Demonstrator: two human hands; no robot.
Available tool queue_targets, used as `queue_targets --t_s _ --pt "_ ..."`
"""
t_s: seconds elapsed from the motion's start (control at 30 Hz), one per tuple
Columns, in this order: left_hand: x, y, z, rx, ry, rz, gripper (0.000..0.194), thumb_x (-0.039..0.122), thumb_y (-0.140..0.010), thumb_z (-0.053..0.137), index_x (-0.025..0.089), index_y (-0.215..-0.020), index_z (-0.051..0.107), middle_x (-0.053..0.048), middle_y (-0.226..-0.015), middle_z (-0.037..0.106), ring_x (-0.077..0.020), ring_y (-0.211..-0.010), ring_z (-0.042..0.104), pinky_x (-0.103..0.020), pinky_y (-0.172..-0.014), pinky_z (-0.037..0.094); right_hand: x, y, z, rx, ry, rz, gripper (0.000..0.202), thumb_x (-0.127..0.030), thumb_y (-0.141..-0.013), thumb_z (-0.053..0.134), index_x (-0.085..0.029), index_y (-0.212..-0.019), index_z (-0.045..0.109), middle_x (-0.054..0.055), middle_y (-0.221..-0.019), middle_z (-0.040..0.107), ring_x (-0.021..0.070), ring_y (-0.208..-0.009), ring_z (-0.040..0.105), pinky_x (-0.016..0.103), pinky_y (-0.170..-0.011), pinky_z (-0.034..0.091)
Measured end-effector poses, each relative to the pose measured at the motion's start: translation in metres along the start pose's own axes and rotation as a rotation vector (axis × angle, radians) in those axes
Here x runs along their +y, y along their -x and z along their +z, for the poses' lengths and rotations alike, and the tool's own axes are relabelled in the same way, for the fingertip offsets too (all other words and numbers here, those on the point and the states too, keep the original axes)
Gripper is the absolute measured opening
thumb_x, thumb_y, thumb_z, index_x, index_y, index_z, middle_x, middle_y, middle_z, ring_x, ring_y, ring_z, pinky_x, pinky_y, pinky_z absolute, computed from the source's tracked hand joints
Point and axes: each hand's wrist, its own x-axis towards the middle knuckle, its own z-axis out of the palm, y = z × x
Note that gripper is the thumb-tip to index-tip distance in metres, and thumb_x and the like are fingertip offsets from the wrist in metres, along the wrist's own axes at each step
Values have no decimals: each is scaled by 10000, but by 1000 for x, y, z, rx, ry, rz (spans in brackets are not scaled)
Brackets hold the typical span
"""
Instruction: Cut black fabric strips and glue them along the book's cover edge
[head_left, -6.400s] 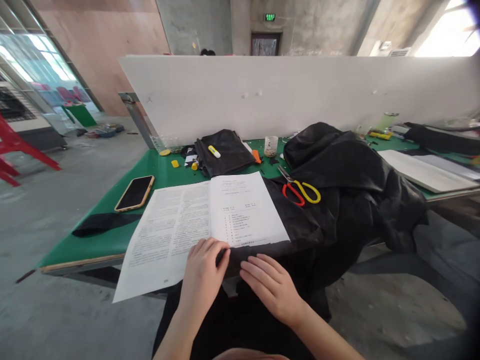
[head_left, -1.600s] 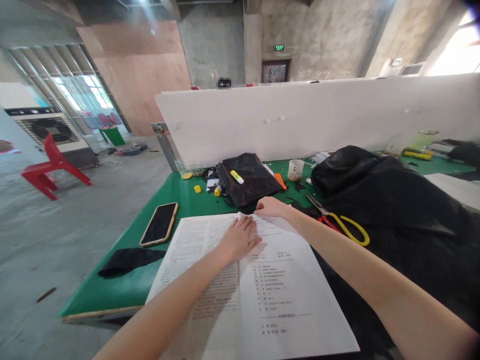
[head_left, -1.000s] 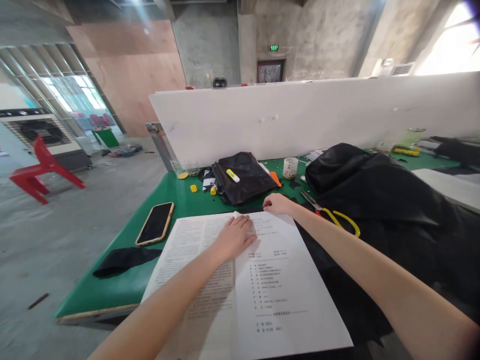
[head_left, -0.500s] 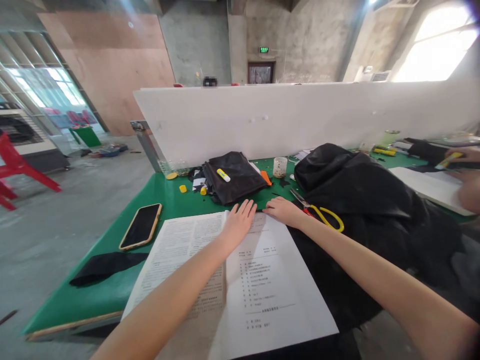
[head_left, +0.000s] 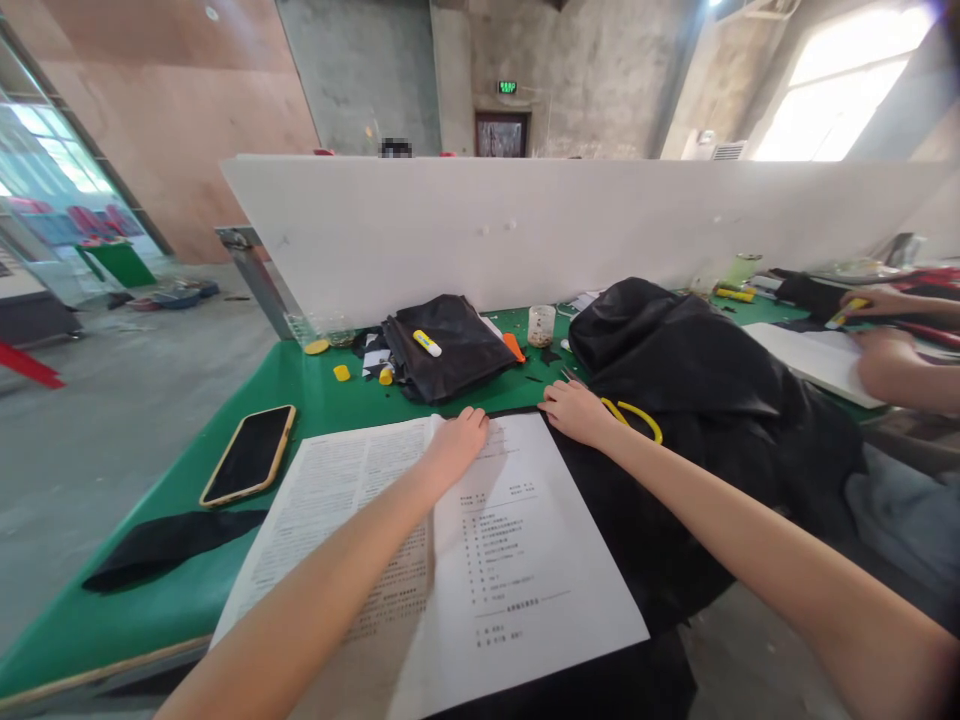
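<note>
An open book or large printed sheet (head_left: 525,570) lies on black cloth (head_left: 637,540) at the table's front. My left hand (head_left: 461,438) rests on its top edge near the fold, fingers bent and close together; what they hold, if anything, is hidden. At the top right corner of the page is my right hand (head_left: 574,410), its fingers curled onto the edge of the black cloth. Yellow-handled scissors (head_left: 637,418) lie partly beneath that hand. Above the page, a glue stick (head_left: 427,343) sits on folded black material (head_left: 454,350).
On the green table (head_left: 180,540) are a phone (head_left: 250,455), a black strip (head_left: 169,545), yellow caps and a clear cup (head_left: 541,326). A black heap (head_left: 690,370) lies right. A white panel (head_left: 450,230) stands behind. Another person's hands (head_left: 885,340) work at far right.
My right hand has moved from the page's top edge to its right corner, now over the scissors. My left fingers have gone from spread to bent. The view has shifted slightly right.
</note>
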Motion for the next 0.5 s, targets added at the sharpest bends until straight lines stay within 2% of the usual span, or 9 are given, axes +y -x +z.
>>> queue_targets --t_s 0.1,0.17,0.23,0.37,0.5 --pt "1 -6 0 -14 8 -7 429 -9 -852 334 118 -1250 435 -115 -1012 551 -233 -935 499 -308 -636 460 4 3 -7 -4 -19 39 190 -184 -841 497 -163 -930 664 113 -1106 569 239 -1037 464 357 -889 306" --pt "3 -11 0 -18 16 -19 467 8 -861 341 145 -1306 384 -108 -1001 543 -237 -920 502 -305 -611 448 7 4 -9 -26 -38 40 195 -177 -833 498 -163 -928 667 107 -1089 588 229 -1033 477 354 -915 293" --pt "6 -19 0 -17 26 -33 420 36 -873 353 160 -1267 428 -106 -985 532 -240 -905 504 -305 -604 440 9 5 -11 -50 -61 37 202 -188 -835 493 -166 -918 675 100 -1032 617 223 -1010 497 357 -927 286" --pt "10 -38 1 -5 61 -24 244 50 -860 405 139 -1039 546 -103 -970 521 -226 -909 495 -305 -661 444 10 7 -11 -74 -113 72 230 -195 -825 494 -177 -956 682 92 -1038 631 221 -1022 513 359 -954 277" --pt "16 -55 7 28 99 2 278 78 -870 421 149 -1126 504 -92 -1005 511 -209 -945 477 -298 -724 439 12 5 -8 -85 -175 155 238 -187 -826 484 -183 -951 686 78 -1079 627 197 -1023 533 314 -939 318"
